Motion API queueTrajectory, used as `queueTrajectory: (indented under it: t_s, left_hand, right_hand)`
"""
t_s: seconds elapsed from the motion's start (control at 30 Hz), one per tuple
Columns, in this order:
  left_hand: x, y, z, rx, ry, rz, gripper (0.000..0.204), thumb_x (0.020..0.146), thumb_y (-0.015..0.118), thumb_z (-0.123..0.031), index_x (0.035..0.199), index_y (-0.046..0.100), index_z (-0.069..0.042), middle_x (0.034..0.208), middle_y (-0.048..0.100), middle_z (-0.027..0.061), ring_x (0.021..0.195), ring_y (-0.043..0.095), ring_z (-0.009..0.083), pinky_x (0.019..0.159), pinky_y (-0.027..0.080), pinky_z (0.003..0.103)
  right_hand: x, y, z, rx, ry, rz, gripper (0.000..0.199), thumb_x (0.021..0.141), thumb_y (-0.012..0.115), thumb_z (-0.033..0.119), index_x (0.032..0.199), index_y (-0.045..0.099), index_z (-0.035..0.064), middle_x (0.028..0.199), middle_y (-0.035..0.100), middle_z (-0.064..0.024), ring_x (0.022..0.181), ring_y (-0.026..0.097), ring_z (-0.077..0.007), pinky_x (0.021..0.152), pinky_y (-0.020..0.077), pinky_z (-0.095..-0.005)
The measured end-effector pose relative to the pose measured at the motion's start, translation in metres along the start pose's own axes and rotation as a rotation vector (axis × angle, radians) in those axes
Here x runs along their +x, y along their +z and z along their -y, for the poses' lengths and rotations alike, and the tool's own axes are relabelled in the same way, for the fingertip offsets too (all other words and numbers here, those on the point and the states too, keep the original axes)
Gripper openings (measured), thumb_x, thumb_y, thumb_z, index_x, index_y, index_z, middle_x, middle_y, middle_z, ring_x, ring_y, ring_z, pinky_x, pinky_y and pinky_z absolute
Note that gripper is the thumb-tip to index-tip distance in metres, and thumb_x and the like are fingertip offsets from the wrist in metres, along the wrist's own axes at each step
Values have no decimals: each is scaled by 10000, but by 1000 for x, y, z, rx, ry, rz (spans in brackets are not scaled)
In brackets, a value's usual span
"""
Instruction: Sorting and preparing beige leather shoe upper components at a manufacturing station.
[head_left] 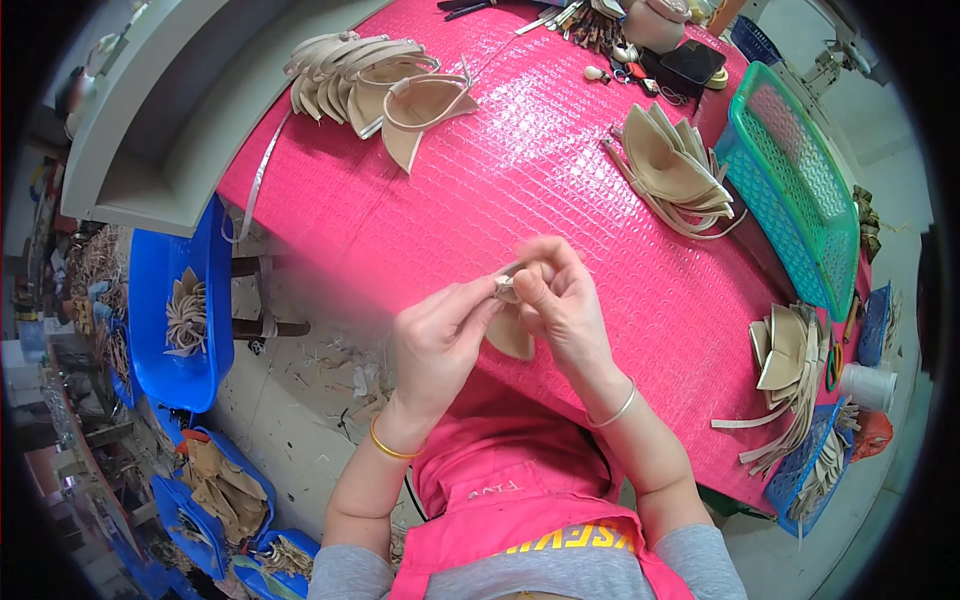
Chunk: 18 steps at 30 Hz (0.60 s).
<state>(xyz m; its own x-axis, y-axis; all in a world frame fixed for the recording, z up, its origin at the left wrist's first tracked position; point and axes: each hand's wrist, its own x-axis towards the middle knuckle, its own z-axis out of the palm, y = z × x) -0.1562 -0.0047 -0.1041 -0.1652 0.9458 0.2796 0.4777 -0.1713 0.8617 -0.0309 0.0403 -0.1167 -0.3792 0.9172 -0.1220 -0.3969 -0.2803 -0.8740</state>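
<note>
Just over the near edge of the pink table, a small beige shoe-upper piece hangs between my hands, its curved lower end showing. My left hand pinches the bunched top of it between thumb and fingers. Against the same spot is my right hand, thumb and fingers closed on the piece, partly hiding a strap. Similar beige pieces with straps lie in a row at the far left of the table. Another stack of them rests at the right, beside the green basket.
A teal mesh basket stands along the right edge. More beige pieces and straps lie near a white thread spool and a blue basket. At left are a grey shelf and a blue bin. Tools and a dark phone sit at the back.
</note>
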Motion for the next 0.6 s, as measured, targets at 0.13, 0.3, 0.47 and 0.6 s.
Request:
queueTrajectory:
  t_s: [0.13, 0.3, 0.47, 0.6]
  left_hand:
    - [3, -6, 3, -12, 97, -46, 139, 708, 609, 21, 847, 604, 7, 697, 597, 119, 606, 596, 215, 528, 453, 261]
    - [14, -14, 7, 12, 234, 123, 137, 710, 605, 15, 846, 612, 3, 692, 592, 115, 600, 592, 209, 533, 453, 263]
    - [22, -17, 1, -31, 76, 248, 128, 719, 602, -19, 845, 617, 0, 702, 594, 126, 610, 595, 215, 541, 452, 277]
    - [36, -19, 12, -34, 5, 123, 141, 716, 594, 28, 852, 633, 16, 696, 618, 81, 624, 582, 125, 565, 442, 237]
  right_hand:
    - [5, 1, 19, -49, 260, 188, 223, 838, 550, 195, 980, 555, 23, 614, 492, 33, 434, 336, -6, 374, 209, -158]
    - [11, -6, 23, -24, 212, 198, 211, 827, 553, 149, 973, 594, 2, 658, 538, 29, 478, 429, -33, 424, 321, -169]
    - [35, -29, 38, -267, -173, -119, 177, 799, 562, 128, 930, 608, 18, 621, 531, 28, 524, 454, -49, 498, 380, -199]
    - [30, -26, 22, -1070, -398, 81, 245, 766, 572, 103, 997, 594, 25, 709, 601, -43, 649, 558, -117, 623, 449, -251]
